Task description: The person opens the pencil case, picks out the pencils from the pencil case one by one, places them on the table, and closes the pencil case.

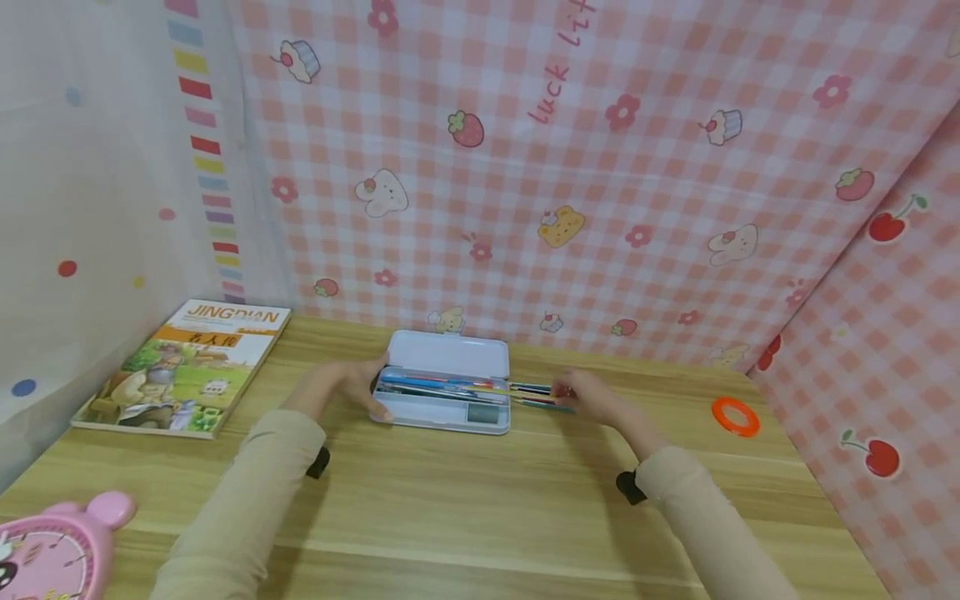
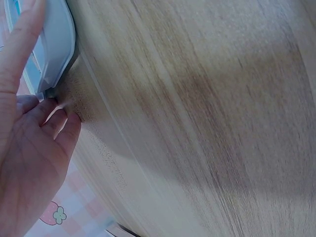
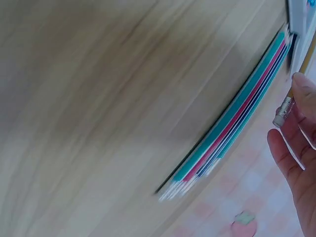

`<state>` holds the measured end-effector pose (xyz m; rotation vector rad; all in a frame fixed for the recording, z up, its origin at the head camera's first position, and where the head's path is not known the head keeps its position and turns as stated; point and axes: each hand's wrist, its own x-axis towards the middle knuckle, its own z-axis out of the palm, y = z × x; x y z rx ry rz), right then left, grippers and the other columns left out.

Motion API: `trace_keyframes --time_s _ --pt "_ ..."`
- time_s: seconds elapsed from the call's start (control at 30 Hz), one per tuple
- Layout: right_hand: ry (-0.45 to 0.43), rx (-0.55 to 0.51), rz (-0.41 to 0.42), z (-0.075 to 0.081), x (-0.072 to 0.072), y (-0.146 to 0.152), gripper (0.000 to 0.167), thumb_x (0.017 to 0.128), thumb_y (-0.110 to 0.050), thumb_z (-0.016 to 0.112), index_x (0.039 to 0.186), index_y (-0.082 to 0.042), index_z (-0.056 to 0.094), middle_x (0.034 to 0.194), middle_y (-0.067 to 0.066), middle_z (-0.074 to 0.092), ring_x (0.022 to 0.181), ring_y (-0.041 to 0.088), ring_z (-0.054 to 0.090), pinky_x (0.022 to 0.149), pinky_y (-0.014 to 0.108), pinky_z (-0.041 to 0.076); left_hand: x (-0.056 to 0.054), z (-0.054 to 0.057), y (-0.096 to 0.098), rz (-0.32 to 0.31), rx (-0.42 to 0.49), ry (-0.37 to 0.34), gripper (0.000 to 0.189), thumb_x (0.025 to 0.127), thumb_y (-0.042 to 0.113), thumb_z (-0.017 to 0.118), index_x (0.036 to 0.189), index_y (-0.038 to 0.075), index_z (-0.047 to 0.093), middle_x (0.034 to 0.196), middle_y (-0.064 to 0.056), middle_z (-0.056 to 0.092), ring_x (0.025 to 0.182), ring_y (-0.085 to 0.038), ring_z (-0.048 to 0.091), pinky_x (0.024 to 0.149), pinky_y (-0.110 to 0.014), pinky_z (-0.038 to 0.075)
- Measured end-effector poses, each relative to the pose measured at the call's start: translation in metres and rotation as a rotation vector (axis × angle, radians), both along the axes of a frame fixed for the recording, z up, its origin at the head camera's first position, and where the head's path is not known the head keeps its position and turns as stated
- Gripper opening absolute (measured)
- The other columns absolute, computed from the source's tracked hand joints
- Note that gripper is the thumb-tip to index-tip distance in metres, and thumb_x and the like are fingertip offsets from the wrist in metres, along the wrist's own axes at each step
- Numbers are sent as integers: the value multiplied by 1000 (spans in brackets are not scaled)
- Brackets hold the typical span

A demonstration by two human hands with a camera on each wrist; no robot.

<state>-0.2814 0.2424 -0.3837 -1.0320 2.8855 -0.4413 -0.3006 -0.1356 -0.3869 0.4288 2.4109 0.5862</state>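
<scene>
A white metal pencil case (image 1: 450,353) lies with its lid raised on the wooden table, holding several pens and pencils and a dark grey-green block (image 1: 485,413). Around its left end, my left hand (image 1: 358,387) grips it, thumb at the front and fingers by the back corner; the left wrist view shows these fingers (image 2: 67,133) bent beside the case. My right hand (image 1: 588,395) pinches a yellow pencil (image 3: 309,55) near its eraser end, the other end reaching over the case. Below it, several coloured pencils (image 3: 232,111) lie bundled on the table, just right of the case.
At the left lies an illustrated book (image 1: 180,367). A pink clock (image 1: 56,550) sits at the near left corner, and an orange ring (image 1: 736,417) lies far right. Pink checked cloth (image 1: 525,275) hangs close behind the case.
</scene>
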Motion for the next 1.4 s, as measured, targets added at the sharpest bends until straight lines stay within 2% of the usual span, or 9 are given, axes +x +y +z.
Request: trace_keyframes --time_s 0.23,0.4,0.6,0.9,1.27,1.4 --pt "-13 -19 -11 -3 9 38 2 83 2 61 85 1 60 78 9 60 71 16 53 61 28 46 1 1 0 -7 -7 10 117 75 41 72 142 -7 -11 150 -28 -5 139 -42 3 114 -52 10" --pt "-36 34 -66 -3 18 57 5 84 2 60 87 -1 61 81 8 60 73 18 55 62 30 47 2 3 1 -3 7 -1 116 75 39 73 142 -7 -11 150 -28 -5 139 -42 2 114 -52 9" --pt "19 72 -76 -7 26 69 7 82 1 62 83 -5 59 78 6 60 72 17 56 60 29 47 1 3 -1 -2 16 -4 117 75 38 73 142 -7 -12 150 -29 -5 139 -42 2 114 -52 8" --pt "-1 151 -159 -12 27 70 3 83 -5 63 86 -7 62 81 3 61 73 13 56 63 28 48 1 1 -1 -4 10 -2 118 75 41 73 142 -6 -12 151 -27 -5 139 -41 2 114 -52 9" --pt "76 149 -162 -16 27 67 3 82 -3 64 85 -3 62 78 4 58 70 12 54 61 28 47 -1 0 -1 1 11 -13 118 75 41 72 143 -5 -13 151 -26 -6 139 -41 0 115 -52 9" --pt "60 132 -173 -17 24 65 5 81 -3 64 85 -5 62 79 4 58 72 14 55 63 30 48 -1 -1 -2 -7 12 -14 118 75 41 72 142 -5 -13 151 -27 -7 139 -41 0 114 -52 8"
